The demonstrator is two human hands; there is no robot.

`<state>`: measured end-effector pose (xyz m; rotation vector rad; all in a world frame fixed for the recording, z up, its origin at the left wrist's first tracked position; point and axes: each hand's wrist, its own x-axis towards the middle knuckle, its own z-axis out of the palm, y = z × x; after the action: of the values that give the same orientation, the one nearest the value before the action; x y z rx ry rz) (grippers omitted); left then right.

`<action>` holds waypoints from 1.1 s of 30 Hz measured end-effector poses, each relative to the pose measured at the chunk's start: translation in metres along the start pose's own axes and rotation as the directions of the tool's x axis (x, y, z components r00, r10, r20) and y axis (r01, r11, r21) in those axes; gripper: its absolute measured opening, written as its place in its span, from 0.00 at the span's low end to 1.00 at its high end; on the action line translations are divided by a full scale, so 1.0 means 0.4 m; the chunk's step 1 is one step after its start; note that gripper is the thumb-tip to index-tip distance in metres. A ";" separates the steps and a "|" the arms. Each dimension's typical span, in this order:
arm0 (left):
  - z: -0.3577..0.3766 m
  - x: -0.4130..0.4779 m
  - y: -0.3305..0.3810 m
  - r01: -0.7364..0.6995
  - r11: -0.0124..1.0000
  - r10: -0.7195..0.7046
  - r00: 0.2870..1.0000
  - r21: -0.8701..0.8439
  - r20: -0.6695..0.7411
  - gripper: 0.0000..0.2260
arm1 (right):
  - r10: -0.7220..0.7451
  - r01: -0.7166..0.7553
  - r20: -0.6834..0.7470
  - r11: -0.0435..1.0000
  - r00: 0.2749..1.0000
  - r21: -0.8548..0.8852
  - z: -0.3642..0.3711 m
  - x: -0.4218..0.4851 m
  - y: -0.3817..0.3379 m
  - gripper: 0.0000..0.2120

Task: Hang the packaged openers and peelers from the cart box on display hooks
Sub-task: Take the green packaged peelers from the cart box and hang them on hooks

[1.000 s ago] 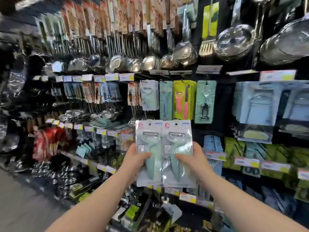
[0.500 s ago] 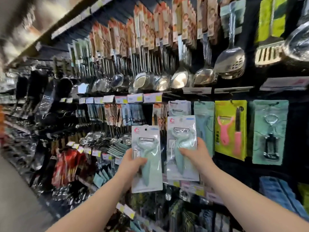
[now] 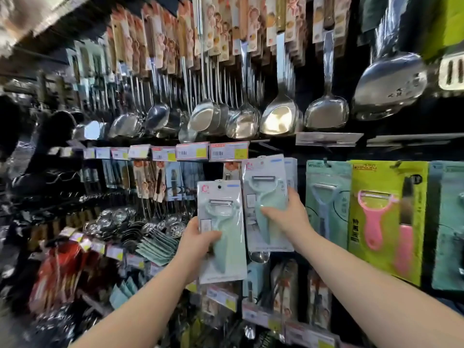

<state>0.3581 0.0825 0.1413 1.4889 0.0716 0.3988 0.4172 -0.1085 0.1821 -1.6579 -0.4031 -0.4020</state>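
We are holding one mint peeler pack in each hand. Our left grip is curling its thumb and fingers round the low part of the left peeler pack. This pack is waiting in the air, well to the left of the yellow-green pack and lower than its top.

Our right grip is clasping the middle of the right peeler pack. This one is sitting between the left pack and the yellow-green pack, lifted about as high as the yellow-green pack's top. A pack of the same kind is peeking out behind it, so we are guessing the hook is hiding there. We are not seeing the hook itself.

Here is what we are worrying about:

- **Missing the hook:** the raised pack is covering the hook tip, so we are aiming its little hole blind. A miss may be bending the card or tearing the hole.
- **Pushing too hard:** a hard push may be shoving the hanging pack behind it off its hook.
- **Wobbling and slipping:** we are gripping far below the hole, so the top may be wobbling, and the shiny plastic may be slipping.
- **Bumping the other pack:** the waiting pack is hanging close beside the raised one and may be bumping it
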 end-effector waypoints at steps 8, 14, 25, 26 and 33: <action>-0.030 0.148 -0.026 -0.034 0.999 0.032 0.994 0.017 0.103 0.11 | -0.073 0.065 -0.178 0.997 0.981 -0.050 0.049 0.021 0.035 0.26; -0.036 0.213 -0.037 -0.053 0.998 0.056 0.985 -0.022 0.162 0.12 | 0.004 -0.032 -0.249 0.993 0.968 -0.110 0.054 0.090 0.065 0.22; 0.034 0.218 -0.049 -0.108 0.990 0.134 0.913 -0.089 0.385 0.17 | -0.096 0.028 -0.189 0.941 0.977 -0.337 0.058 0.041 0.068 0.13; 0.051 0.214 -0.045 -0.115 0.988 0.148 0.901 -0.105 0.407 0.17 | -0.083 0.044 -0.123 0.956 0.989 -0.291 0.065 0.024 0.066 0.07; 0.148 0.208 0.000 -0.167 0.965 0.244 0.853 -0.202 0.461 0.20 | -0.176 0.117 -0.240 0.964 0.955 -0.239 0.035 0.017 0.026 0.07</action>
<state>0.4529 0.0511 0.1631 1.4058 -0.5146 0.1866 0.4285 -0.0956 0.1746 -1.7679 -0.2940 -0.7918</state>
